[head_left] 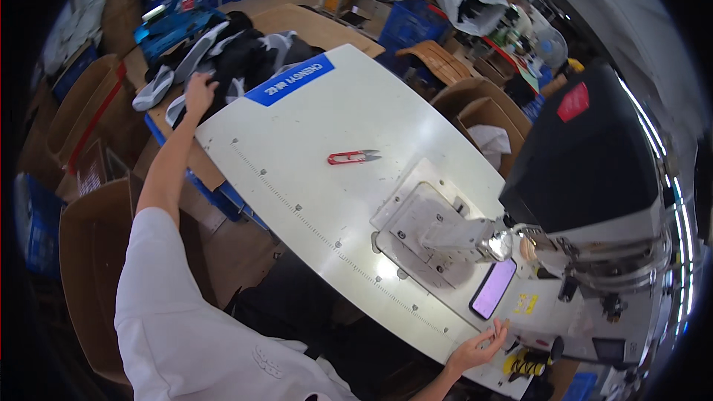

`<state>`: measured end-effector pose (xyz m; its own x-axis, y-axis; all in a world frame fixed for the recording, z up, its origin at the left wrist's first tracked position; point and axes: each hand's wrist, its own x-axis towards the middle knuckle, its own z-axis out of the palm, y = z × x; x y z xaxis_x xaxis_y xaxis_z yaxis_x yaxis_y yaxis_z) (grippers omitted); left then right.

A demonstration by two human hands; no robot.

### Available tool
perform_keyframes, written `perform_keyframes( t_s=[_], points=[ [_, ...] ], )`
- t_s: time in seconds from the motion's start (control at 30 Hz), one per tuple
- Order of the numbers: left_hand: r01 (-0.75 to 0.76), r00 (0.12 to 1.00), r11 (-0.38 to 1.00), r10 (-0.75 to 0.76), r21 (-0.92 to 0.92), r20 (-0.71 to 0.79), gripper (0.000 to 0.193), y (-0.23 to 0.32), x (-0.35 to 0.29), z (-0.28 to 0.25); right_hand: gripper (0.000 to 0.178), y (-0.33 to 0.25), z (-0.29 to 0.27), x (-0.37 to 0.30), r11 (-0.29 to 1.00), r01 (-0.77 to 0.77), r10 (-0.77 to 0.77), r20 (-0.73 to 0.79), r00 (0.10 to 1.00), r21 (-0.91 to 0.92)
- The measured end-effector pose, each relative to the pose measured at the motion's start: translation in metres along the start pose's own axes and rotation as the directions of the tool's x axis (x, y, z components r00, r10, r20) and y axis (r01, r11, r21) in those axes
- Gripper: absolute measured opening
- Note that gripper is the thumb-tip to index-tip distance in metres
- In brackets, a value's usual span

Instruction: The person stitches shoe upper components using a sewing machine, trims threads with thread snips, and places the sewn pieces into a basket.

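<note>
L hand is just past the counter's left edge, at black-and-white shoe-like pieces; can't tell if it's gripping. R hand, half-curled, maybe pinching smth, can't tell, is at the near-right corner by a phone. Red snips lie mid-counter, I'd guess for quick access w/o crowding the machine; pieces prob. sit off-edge to save space.

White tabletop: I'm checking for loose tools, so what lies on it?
On the white tabletop, red-handled snips lie in the open and a phone lies near the right hand. The surface beneath the phone and sewing machine is covered.
</note>
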<state>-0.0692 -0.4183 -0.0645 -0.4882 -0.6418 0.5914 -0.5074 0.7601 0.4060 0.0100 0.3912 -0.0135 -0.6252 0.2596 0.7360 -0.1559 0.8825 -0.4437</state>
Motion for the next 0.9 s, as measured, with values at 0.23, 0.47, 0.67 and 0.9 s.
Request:
perform_keyframes(
  t_s=[0.23, 0.47, 0.67, 0.9],
  points=[
    [-0.268, 0.862, 0.955, 0.179, -0.127, -0.474, 0.030, 0.096, 0.043, -0.080, 0.028, -0.028, 0.002, 0.010, 0.992, 0.108, -0.108, -0.005, 0.994, 0.063],
    [0.215, 0.975, 0.137, 0.025, -0.967, 0.220, 0.028, 0.259, -0.075, -0.205, 0.029, -0.161, 0.022, 0.014, 0.724, -0.163, -0.131, 0.366, 0.922, 0.670],
    [0.689, 0.623, 0.063, 0.457, -0.722, 0.635, 0.035, 0.314, -0.209, -0.230, 0.073, -0.232, 0.023, 0.004, 0.425, -0.325, -0.230, 0.448, 0.864, 0.845],
    [0.086, 0.584, 0.523, 0.663, -0.848, 0.468, 0.066, 0.323, -0.171, -0.254, 0.036, -0.195, -0.007, 0.060, 0.135, -0.828, -0.356, 0.807, 0.472, 0.544]
  ],
)
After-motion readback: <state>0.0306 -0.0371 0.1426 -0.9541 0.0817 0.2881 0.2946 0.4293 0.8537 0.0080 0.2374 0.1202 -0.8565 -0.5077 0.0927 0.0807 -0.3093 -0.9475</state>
